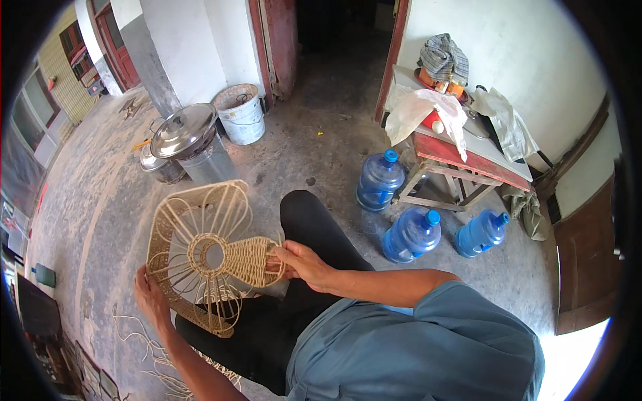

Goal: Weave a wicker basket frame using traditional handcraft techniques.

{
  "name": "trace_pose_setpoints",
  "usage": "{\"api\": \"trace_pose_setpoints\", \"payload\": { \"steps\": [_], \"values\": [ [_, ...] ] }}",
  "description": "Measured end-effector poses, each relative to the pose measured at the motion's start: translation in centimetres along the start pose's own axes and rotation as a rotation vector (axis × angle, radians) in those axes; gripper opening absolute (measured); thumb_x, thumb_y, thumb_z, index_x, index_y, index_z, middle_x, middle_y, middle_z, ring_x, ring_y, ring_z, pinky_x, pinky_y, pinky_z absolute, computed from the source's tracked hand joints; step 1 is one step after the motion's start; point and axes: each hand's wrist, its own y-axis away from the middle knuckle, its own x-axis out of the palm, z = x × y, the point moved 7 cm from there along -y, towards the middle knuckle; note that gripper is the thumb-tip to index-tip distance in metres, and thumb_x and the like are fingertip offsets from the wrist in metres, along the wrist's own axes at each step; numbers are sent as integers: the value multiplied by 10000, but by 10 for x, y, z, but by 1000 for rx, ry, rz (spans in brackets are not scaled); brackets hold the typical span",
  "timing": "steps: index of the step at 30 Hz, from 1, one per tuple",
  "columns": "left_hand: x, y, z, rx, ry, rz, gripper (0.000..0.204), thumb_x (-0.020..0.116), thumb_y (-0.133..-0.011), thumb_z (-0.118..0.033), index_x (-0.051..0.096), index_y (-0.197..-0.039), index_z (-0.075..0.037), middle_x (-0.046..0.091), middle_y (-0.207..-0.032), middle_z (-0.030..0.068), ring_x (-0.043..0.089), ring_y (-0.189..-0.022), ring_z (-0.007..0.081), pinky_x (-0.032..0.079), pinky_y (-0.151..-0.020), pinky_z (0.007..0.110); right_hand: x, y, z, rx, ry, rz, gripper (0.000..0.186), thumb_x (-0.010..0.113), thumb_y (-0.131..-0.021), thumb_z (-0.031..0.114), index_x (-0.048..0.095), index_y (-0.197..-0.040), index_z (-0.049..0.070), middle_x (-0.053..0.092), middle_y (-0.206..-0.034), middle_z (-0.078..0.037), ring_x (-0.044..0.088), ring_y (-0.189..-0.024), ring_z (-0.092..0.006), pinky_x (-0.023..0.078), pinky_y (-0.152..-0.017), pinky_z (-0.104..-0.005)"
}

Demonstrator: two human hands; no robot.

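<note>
A half-woven wicker piece [197,260] rests over my legs at the centre-left, with a pale ring in the middle, looped spokes around it, a woven border along one side and a tightly woven tapering section to the right. My left hand [150,299] holds the border at its lower left, fingers curled on the edge. My right hand [299,266] is closed on the right end of the tapering woven section, with some fingertips hidden in the weave. Loose pale strands [147,344] lie on the ground below at the left.
A lidded metal pot [200,160], a smaller pot [157,167] and a white bucket [244,120] stand by the pillar. A red bench [468,160] with bags and covered items is at the right, three blue water bottles [413,244] beside it. A dark doorway opens ahead.
</note>
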Motion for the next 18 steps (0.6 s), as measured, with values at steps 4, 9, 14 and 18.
{"api": "trace_pose_setpoints", "payload": {
  "steps": [4, 9, 14, 18],
  "values": [
    [23, -14, -7, 113, -125, 76, 263, 578, -1021, -141, 687, -1256, -101, 720, -1134, 199, 680, -1064, 412, 521, -902, 510, -12, 19, -24, 56, 20, -20, 324, 502, -1151, 408, 546, -1289, 118, 690, -1316, -73, 701, -1150, -153, 592, -928, -338],
    [66, -21, -12, 181, -197, 40, 272, 591, -965, -93, 707, -1204, -149, 726, -1122, 160, 685, -1084, 396, 540, -929, 502, -15, 32, -56, 209, -72, -60, 398, 505, -1138, 472, 498, -1366, 146, 682, -1347, -65, 689, -1177, -164, 577, -945, -359],
    [116, -30, -16, 199, -248, 176, 223, 611, -974, -163, 749, -1149, -162, 733, -1089, 158, 689, -1068, 388, 546, -901, 495, -17, 44, -70, 269, -70, -74, 353, 507, -1141, 451, 503, -1303, 137, 728, -1277, -69, 698, -1146, -164, 585, -909, -345],
    [135, -46, -15, 206, -267, 115, 285, 586, -1033, -341, 759, -1173, -164, 735, -1105, 150, 679, -1069, 401, 533, -909, 509, -19, 47, -63, 189, -71, -109, 331, 519, -1141, 412, 539, -1286, 115, 733, -1280, -72, 696, -1066, -144, 591, -838, -318]
  ]
}}
